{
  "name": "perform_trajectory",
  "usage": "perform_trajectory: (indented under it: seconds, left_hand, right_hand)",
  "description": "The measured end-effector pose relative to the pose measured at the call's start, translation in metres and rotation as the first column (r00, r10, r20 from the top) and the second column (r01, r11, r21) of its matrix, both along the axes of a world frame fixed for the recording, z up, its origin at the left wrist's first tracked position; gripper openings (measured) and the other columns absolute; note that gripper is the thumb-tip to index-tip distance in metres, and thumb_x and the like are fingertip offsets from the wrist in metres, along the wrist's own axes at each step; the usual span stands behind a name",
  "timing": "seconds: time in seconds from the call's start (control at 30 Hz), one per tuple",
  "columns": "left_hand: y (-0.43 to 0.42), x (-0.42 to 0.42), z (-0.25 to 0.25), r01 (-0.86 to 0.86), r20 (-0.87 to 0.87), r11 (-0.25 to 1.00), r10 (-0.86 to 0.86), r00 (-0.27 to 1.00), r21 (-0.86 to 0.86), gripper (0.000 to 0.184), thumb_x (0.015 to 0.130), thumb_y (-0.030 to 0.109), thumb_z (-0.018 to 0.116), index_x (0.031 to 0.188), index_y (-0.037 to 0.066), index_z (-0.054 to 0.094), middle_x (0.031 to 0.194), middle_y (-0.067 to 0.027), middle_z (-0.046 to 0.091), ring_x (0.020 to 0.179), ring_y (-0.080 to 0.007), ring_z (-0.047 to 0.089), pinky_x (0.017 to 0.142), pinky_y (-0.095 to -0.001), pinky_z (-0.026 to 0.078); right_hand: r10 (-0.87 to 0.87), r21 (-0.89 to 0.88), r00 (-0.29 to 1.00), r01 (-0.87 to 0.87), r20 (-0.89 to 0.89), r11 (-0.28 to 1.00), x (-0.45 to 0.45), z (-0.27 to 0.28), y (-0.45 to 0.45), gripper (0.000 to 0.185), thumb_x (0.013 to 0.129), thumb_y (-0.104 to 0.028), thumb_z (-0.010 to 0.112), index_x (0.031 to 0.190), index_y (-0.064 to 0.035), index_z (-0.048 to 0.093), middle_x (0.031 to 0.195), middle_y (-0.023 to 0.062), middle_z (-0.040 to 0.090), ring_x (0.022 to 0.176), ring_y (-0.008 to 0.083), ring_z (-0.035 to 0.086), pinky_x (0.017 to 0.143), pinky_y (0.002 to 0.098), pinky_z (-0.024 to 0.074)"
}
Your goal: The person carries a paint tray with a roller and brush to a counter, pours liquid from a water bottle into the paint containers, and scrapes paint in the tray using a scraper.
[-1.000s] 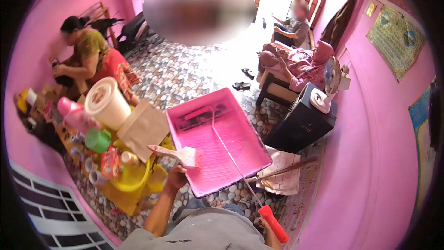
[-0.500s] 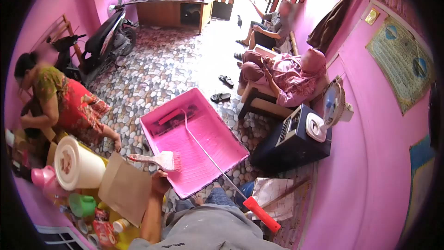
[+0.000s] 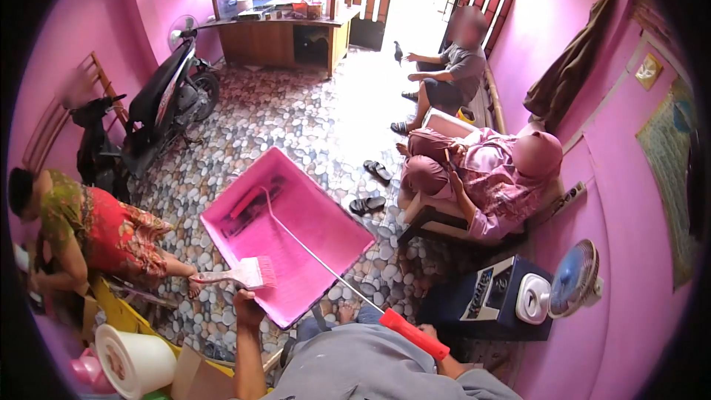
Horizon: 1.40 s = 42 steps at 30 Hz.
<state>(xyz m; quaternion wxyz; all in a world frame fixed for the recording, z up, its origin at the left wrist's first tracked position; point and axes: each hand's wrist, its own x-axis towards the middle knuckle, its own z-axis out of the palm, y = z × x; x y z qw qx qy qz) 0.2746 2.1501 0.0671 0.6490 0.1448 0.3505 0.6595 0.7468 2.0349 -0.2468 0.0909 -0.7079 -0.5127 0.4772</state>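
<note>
A pink-coated paint tray (image 3: 311, 241) is held tilted in front of my body, with my left hand (image 3: 249, 309) closed on its near left edge. Across that edge, just above my fingers, lies a wide paint brush (image 3: 237, 275) with pink bristles. A paint roller (image 3: 296, 237) rests in the tray; its roller head is at the far left end. Its red handle (image 3: 415, 333) sticks out past the near right edge. My right hand (image 3: 428, 330) is behind this handle, mostly covered by it, so I cannot tell whether it grips.
A person (image 3: 89, 230) bends at the left, near a white bucket (image 3: 133, 363). Two people sit at the right, one on an armchair (image 3: 437, 211). A fan (image 3: 574, 278) stands beside a dark blue speaker box (image 3: 474, 300). Sandals (image 3: 368, 205) lie on the floor; a motorbike (image 3: 163, 96) stands behind.
The tray, brush and roller have shifted slightly left in view with my left hand. My right hand has come into view by the roller handle. The seated person at the back has lowered an arm.
</note>
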Motion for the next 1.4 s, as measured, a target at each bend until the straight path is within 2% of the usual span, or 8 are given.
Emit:
perform_trajectory:
  seconds: [0.23, 0.33, 0.4, 0.57, 0.73, 0.87, 1.2, 1.4]
  left_hand:
    - [0.116, -0.027, -0.018, -0.054, 0.005, 0.998, 0.054, 0.999, -0.019, 0.053, 0.061, 0.012, 0.053, 0.112, 0.000, 0.050, 0.104, -0.0095, 0.059, 0.096, -0.0241, 0.056, 0.088, -0.0356, 0.044]
    - [0.172, -0.042, -0.027, -0.077, 0.058, 0.997, 0.078, 0.995, -0.018, 0.048, 0.063, 0.008, 0.053, 0.110, 0.001, 0.053, 0.103, -0.0093, 0.060, 0.096, -0.0243, 0.056, 0.089, -0.0376, 0.043]
    - [0.217, -0.053, -0.037, -0.088, 0.078, 0.996, 0.090, 0.993, -0.029, 0.049, 0.062, 0.009, 0.054, 0.110, 0.000, 0.052, 0.102, -0.0093, 0.061, 0.093, -0.0229, 0.058, 0.088, -0.0354, 0.045]
    - [0.333, -0.080, -0.035, -0.053, 0.142, 0.998, 0.048, 0.989, 0.028, 0.049, 0.063, 0.005, 0.051, 0.112, 0.001, 0.052, 0.104, -0.0104, 0.060, 0.098, -0.0247, 0.056, 0.090, -0.0378, 0.044]
    - [0.444, -0.123, -0.039, 0.003, 0.256, 1.000, -0.009, 0.967, 0.026, 0.045, 0.067, 0.010, 0.052, 0.110, -0.001, 0.051, 0.100, -0.0105, 0.060, 0.091, -0.0236, 0.058, 0.084, -0.0359, 0.047]
    - [0.539, -0.143, -0.042, -0.082, -0.052, 0.996, 0.080, 0.995, -0.035, 0.052, 0.063, 0.015, 0.054, 0.113, 0.000, 0.049, 0.103, -0.0095, 0.059, 0.092, -0.0239, 0.058, 0.084, -0.0342, 0.047]
    - [0.747, -0.240, -0.063, -0.044, -0.003, 0.999, 0.044, 0.999, -0.032, 0.049, 0.063, 0.013, 0.052, 0.111, 0.004, 0.050, 0.099, -0.0060, 0.058, 0.087, -0.0197, 0.058, 0.075, -0.0310, 0.051]
    - [0.881, -0.242, -0.009, -0.152, -0.070, 0.987, 0.149, 0.986, -0.044, 0.053, 0.058, 0.015, 0.053, 0.108, -0.001, 0.051, 0.090, -0.0092, 0.062, 0.080, -0.0231, 0.061, 0.076, -0.0329, 0.051]
  right_hand:
    - [-0.219, -0.134, 0.970, 0.205, -0.102, 0.970, -0.014, 0.039, 0.197, 0.026, 0.067, -0.030, 0.063, 0.080, -0.0083, 0.069, 0.076, 0.0105, 0.067, 0.074, 0.0230, 0.064, 0.070, 0.0343, 0.0500]
    - [0.021, 0.066, 1.000, -0.023, 0.019, 0.998, -0.027, -0.016, 0.233, 0.023, 0.067, -0.026, 0.065, 0.080, -0.0060, 0.068, 0.070, 0.0090, 0.065, 0.067, 0.0183, 0.063, 0.065, 0.0322, 0.0499]
    - [0.079, 0.027, 0.997, -0.080, 0.012, 0.996, -0.039, -0.043, 0.251, 0.023, 0.068, -0.025, 0.065, 0.080, -0.0057, 0.068, 0.070, 0.0087, 0.065, 0.066, 0.0179, 0.062, 0.063, 0.0318, 0.0495]
    - [0.026, -0.172, 0.998, -0.036, -0.061, 0.984, -0.080, -0.054, 0.334, 0.021, 0.069, -0.023, 0.065, 0.079, -0.0049, 0.067, 0.068, 0.0080, 0.064, 0.064, 0.0169, 0.061, 0.061, 0.0308, 0.0486]
    - [-0.034, -0.138, 0.997, 0.024, -0.072, 0.990, -0.112, -0.049, 0.465, 0.019, 0.070, -0.021, 0.065, 0.079, -0.0041, 0.066, 0.067, 0.0073, 0.063, 0.061, 0.0159, 0.060, 0.058, 0.0298, 0.0477]
    - [-0.201, -0.121, 0.976, 0.190, -0.079, 0.974, -0.142, -0.021, 0.564, 0.018, 0.071, -0.020, 0.065, 0.079, -0.0035, 0.066, 0.066, 0.0068, 0.062, 0.060, 0.0151, 0.059, 0.055, 0.0290, 0.0469]
    - [-0.278, -0.144, 0.951, 0.259, -0.134, 0.955, -0.223, -0.042, 0.788, 0.015, 0.074, -0.016, 0.064, 0.078, -0.0019, 0.064, 0.063, 0.0054, 0.060, 0.055, 0.0131, 0.057, 0.050, 0.0269, 0.0451]
    - [-0.159, -0.141, 0.961, 0.129, -0.228, 0.981, -0.266, -0.054, 0.970, 0.013, 0.075, -0.014, 0.064, 0.078, -0.0009, 0.063, 0.062, 0.0046, 0.059, 0.052, 0.0119, 0.056, 0.046, 0.0257, 0.0440]
